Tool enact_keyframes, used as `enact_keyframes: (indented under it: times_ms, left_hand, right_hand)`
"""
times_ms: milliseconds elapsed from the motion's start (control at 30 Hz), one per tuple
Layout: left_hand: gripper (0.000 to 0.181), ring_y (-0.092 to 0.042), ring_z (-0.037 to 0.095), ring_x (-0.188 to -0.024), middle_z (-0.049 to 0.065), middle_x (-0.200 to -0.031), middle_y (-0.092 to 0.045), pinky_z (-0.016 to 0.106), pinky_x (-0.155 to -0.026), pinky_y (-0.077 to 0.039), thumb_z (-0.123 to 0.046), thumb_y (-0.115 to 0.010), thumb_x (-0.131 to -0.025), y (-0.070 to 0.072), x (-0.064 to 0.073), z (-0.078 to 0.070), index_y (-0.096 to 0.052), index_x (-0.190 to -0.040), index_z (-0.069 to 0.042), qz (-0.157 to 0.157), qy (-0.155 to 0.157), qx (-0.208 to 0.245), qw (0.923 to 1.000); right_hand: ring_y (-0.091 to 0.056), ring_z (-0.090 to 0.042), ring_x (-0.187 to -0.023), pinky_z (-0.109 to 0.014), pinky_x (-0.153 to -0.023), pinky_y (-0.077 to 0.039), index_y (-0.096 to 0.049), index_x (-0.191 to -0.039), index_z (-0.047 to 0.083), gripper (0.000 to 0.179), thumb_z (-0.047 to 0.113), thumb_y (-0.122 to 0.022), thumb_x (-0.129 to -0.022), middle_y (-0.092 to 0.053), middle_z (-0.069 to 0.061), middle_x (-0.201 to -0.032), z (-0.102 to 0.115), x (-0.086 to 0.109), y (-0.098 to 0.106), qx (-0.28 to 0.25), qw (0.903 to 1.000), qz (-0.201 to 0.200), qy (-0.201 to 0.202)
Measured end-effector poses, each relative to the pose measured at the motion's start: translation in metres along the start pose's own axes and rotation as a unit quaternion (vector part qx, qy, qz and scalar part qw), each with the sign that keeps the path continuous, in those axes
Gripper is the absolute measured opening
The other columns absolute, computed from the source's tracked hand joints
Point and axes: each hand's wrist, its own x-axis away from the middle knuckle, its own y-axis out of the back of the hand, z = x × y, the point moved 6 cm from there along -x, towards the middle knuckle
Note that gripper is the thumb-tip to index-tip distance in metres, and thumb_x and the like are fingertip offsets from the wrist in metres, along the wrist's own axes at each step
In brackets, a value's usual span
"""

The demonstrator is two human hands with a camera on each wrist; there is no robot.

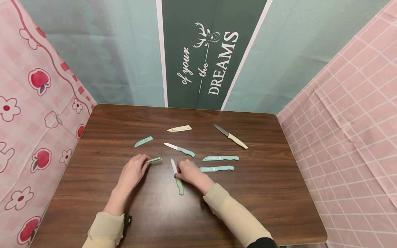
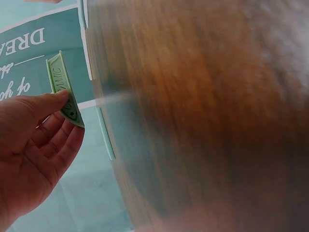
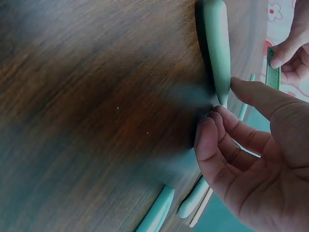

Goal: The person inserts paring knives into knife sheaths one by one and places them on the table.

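Note:
My left hand [image 1: 133, 172] pinches a small green knife sheath [image 2: 59, 77] between thumb and fingers, and raised lettering shows on its side. To the right of it, my right hand [image 1: 193, 174] holds a green-handled knife [image 1: 179, 186] where handle and blade meet. The pale blade points away from me, toward the back of the table. Close up in the right wrist view, the thumb lies against one side of the green handle [image 3: 218, 48] and the curled fingers are at its other side.
Behind the hands lie an unsheathed blue knife [image 1: 186, 152], a blue sheath [image 1: 143, 141] and a cream sheath [image 1: 180, 128]. A bare cream-handled knife [image 1: 237, 141] is at the back right. Two sheathed blue knives [image 1: 227, 158] lie beside my right hand on the brown table [image 1: 263, 199].

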Motion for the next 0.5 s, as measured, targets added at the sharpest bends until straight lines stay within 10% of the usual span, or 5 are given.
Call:
enact_keyframes:
  times_ms: [500]
  left_hand:
    - [0.013,-0.066,0.029,-0.087,0.009,-0.092,-0.069,0.048,-0.072,-0.054,-0.005,-0.073,-0.089,-0.0007,0.002,-0.0013,-0.069,-0.101,-0.006,0.009,0.006,0.0,0.9999]
  right_hand:
    - [-0.058,-0.014,-0.055,-0.028,-0.055,-0.048,-0.066,-0.068,0.01,0.024,0.022,-0.075,-0.086,-0.066,-0.001,-0.063,-0.0017,-0.0015,-0.0029,0.014,0.9991,0.009,-0.039]
